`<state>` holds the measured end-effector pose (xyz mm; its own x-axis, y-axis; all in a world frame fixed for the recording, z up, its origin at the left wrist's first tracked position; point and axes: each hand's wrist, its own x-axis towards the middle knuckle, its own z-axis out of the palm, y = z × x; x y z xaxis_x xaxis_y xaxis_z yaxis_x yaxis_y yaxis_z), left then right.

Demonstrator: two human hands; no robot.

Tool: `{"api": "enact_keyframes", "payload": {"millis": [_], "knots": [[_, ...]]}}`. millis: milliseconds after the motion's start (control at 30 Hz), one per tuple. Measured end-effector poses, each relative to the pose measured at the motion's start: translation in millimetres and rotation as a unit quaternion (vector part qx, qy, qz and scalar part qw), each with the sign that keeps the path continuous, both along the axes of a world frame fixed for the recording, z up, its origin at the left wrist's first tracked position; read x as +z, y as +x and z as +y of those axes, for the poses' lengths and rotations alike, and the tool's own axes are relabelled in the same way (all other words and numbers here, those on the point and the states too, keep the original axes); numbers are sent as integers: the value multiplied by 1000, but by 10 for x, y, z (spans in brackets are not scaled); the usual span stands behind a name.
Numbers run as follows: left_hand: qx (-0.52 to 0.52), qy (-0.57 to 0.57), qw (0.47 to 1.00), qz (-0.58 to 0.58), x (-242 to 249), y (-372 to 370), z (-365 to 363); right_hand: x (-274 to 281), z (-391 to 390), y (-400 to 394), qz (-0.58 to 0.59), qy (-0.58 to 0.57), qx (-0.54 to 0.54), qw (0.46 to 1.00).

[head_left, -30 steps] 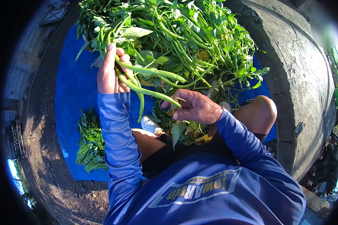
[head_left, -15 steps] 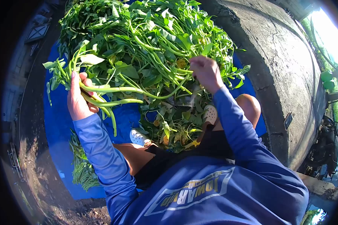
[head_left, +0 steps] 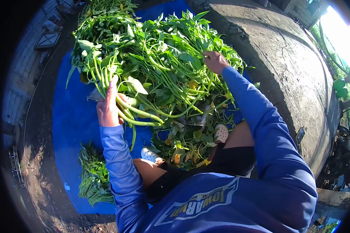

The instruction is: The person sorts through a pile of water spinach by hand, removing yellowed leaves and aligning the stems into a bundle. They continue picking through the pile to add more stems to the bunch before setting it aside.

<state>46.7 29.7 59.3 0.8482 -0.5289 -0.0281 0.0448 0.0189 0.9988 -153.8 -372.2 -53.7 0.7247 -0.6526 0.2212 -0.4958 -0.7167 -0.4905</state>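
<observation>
A small bunch of water spinach stems (head_left: 142, 116) is in my left hand (head_left: 109, 106), whose fingers and thumb wrap round it. The leafy tops point up and away, and the cut ends hang to the right. Farther off, my right hand (head_left: 216, 62) is at the right side of a large heap of water spinach (head_left: 175, 50). Its fingers are closed in a pinch on a stem there, with the fingertips partly hidden by greenery.
Beneath the heap lies a blue tarp (head_left: 76, 116). A tied-looking pile of greens (head_left: 95, 174) rests at the lower left. Discarded leaves (head_left: 186, 141), some yellow, lie between my feet in white clogs (head_left: 149, 154). A concrete slab (head_left: 287, 66) rises on the right.
My left hand has moved right and slightly lower with its bunch. My right hand has shifted up to the heap's right side. The whole view has tilted a little.
</observation>
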Motion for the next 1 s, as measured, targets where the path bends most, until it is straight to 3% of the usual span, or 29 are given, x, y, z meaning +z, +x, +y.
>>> {"api": "enact_keyframes", "payload": {"millis": [100, 167, 200, 233, 300, 400, 533, 667, 767, 967, 1000], "knots": [[-18, -11, 999, 40, 35, 7, 76, 824, 101, -115, 25, 66, 13, 997], [-42, -69, 993, 88, -78, 80, 80, 979, -139, -231, -33, 125, 41, 991], [-35, -97, 989, 102, -73, 63, 53, 1475, 237, -324, -22, 197, 21, 980], [-46, -113, 989, 81, -96, 57, 53, 1618, 336, -409, -72, 269, 44, 960], [-51, -146, 985, 79, -54, -11, 24, 1608, 436, -522, -143, 394, 94, 903], [-67, -130, 986, 78, -143, -11, 4, 1537, 839, -617, -189, 441, 115, 870], [-84, -143, 984, 62, -190, -174, -33, 1257, 1390, -496, -233, 383, 40, 893], [-89, -144, 986, -2, -225, -245, -40, 803, 1606, -450, -224, 305, -6, 926], [-89, -127, 987, -43, -220, -343, -72, 780, 1850, -420, -189, 267, -31, 945], [-124, -103, 986, -31, -435, -608, -212, 736, 2383, -251, -224, 287, 26, 931], [-129, -99, 987, 15, -475, -700, -257, 783, 2501, -228, -205, 285, 39, 935]]}}
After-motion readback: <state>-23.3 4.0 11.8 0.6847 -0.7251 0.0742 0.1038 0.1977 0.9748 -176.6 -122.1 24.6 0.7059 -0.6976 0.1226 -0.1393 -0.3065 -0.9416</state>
